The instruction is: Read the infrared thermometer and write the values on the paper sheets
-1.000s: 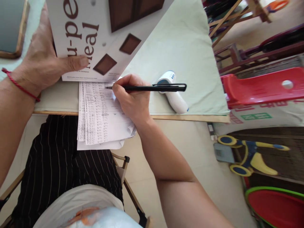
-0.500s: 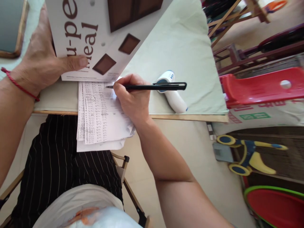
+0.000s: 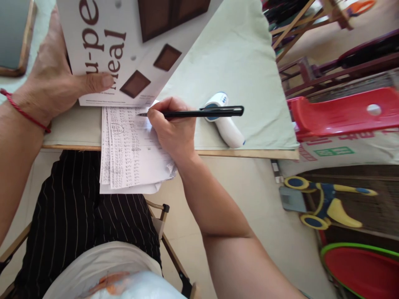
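Note:
My right hand pinches a black pen, its tip on or just above the top sheet of a stack of paper. Rows of small handwriting cover the left part of that sheet, with one loop drawn round a few marks. The stack hangs over the table's front edge. My left hand, with a red cord at the wrist, grips a white box or booklet printed with "Meal" and brown squares. The thumb lies across its front; the other fingers are hidden behind. Its lower edge covers the top of the papers.
A white and blue handheld thermometer lies right of my right hand on the pale green tablecloth. A dark wood-edged device is at the far left. Right of the table stand a red plastic piece and a yellow-blue toy trike.
Hardly anything differs. The whole view has shifted slightly, and the bottom sheet of the stack shows a little less below the others. Both hands keep their grips.

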`<state>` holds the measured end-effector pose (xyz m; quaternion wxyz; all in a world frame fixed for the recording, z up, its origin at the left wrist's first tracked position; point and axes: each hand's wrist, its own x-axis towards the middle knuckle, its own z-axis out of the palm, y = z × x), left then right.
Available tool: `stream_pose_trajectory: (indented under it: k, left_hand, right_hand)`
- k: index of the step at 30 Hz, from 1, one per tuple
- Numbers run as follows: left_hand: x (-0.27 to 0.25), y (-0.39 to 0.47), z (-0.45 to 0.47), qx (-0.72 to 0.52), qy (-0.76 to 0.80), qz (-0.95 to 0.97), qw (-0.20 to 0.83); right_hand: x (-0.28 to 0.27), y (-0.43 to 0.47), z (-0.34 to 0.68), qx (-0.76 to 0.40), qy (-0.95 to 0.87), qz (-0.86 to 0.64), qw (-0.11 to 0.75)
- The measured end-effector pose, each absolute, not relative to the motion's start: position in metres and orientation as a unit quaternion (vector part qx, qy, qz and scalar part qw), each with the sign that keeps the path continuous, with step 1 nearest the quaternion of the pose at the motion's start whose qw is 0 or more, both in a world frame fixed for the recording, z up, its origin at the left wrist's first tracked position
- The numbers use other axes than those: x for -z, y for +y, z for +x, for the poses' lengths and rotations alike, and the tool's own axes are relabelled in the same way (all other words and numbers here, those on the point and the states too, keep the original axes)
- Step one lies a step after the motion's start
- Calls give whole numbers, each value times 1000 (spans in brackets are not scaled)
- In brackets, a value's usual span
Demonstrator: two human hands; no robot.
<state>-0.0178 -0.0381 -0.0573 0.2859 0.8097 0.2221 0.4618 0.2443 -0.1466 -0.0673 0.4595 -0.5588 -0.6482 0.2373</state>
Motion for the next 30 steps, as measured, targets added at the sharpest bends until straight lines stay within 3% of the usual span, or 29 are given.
stream_pose_trajectory:
  k: [20, 30]
  left_hand:
    - [51, -46, -14, -468, 239, 784, 329]
    - [62, -34, -17, -482, 198, 808, 274]
  right_hand:
    - [66, -146, 243, -242, -634, -567, 468]
    - [65, -148, 243, -222, -633, -575, 469]
